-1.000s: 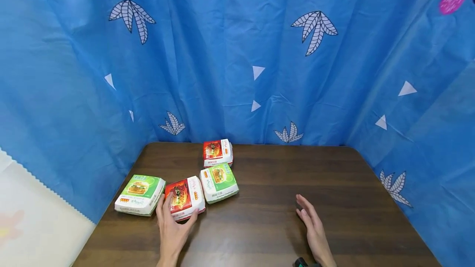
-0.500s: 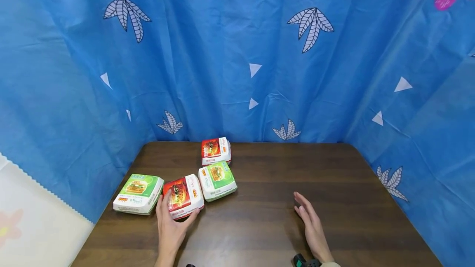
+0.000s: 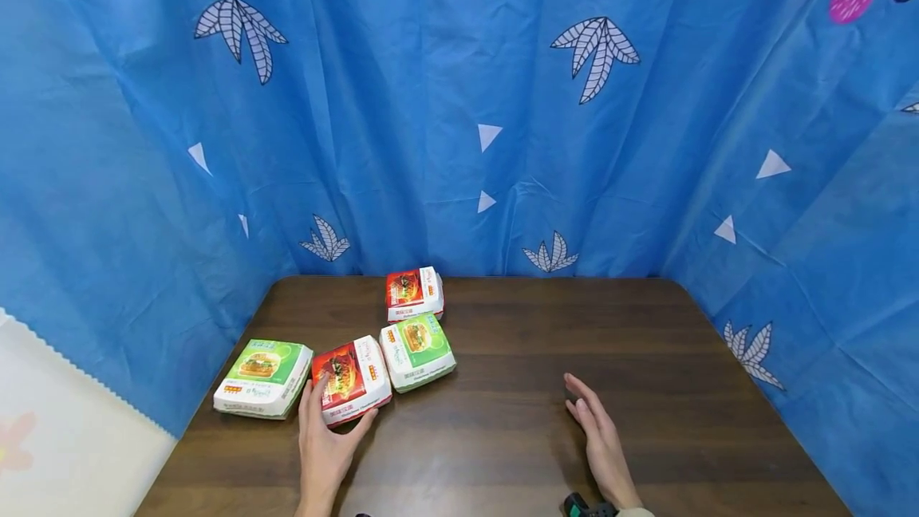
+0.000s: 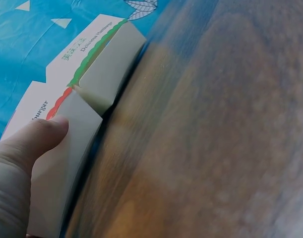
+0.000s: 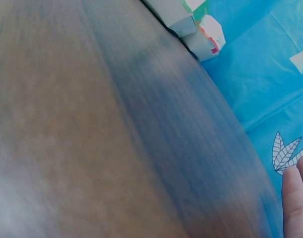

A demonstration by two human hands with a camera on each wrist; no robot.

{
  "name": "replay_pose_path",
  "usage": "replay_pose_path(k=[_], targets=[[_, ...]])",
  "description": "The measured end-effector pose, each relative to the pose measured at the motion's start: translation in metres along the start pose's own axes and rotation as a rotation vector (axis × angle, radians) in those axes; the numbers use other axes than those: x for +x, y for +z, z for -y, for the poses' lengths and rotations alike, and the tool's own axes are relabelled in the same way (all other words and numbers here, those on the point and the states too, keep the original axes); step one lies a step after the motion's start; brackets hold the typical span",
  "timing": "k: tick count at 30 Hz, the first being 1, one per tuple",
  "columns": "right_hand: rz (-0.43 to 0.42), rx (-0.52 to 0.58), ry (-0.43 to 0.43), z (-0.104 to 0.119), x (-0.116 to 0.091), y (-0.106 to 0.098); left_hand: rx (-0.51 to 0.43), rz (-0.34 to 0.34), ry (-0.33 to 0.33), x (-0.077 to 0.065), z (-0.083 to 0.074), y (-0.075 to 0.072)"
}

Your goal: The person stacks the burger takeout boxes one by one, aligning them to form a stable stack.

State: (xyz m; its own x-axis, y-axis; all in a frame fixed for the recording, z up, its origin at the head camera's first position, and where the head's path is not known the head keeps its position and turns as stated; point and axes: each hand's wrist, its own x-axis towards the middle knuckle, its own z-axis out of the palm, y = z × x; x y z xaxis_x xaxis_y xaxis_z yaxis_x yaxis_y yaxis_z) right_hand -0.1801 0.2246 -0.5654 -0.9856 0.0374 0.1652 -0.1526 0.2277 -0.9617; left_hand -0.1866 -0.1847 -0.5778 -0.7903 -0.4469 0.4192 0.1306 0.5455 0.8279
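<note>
My left hand (image 3: 325, 445) grips a red-and-white hamburger box (image 3: 353, 383) lying on the left part of the table. Its fingers reach along the box's left side, and its thumb (image 4: 49, 134) presses on the near side in the left wrist view. To the left of that hand lies a green-and-white hamburger box (image 3: 264, 377). Another green hamburger box (image 3: 418, 351) sits against the right side of the gripped one, with a second red hamburger box (image 3: 415, 294) behind it. My right hand (image 3: 601, 447) is held over the table's right half, fingers extended and holding nothing.
The dark brown wooden table (image 3: 546, 341) has blue patterned curtain (image 3: 459, 142) along its back and sides. A pale cloth (image 3: 65, 421) hangs at the lower left. On the right wrist is a dark band with a green patch (image 3: 585, 506).
The head view has shifted slightly, so everything sits a little further left in it. Both hands and the boxes otherwise keep their places, the left hand still holding the red hamburger box.
</note>
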Motion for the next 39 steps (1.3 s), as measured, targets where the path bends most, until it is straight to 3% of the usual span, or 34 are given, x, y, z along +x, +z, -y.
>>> replay_pose_path(k=[13,26,39], targets=[[-0.013,0.020,0.012,0.0026,-0.0003,0.0019,0.015,0.028,-0.032,0.0022,-0.0034,-0.0052],[-0.018,0.001,0.011,0.0009,-0.0016,0.0014,0.004,0.011,-0.047,0.0019,-0.0017,-0.0032],[-0.021,0.001,0.016,0.0011,-0.0015,0.0040,0.004,0.075,-0.141,0.0071,-0.0032,-0.0067]])
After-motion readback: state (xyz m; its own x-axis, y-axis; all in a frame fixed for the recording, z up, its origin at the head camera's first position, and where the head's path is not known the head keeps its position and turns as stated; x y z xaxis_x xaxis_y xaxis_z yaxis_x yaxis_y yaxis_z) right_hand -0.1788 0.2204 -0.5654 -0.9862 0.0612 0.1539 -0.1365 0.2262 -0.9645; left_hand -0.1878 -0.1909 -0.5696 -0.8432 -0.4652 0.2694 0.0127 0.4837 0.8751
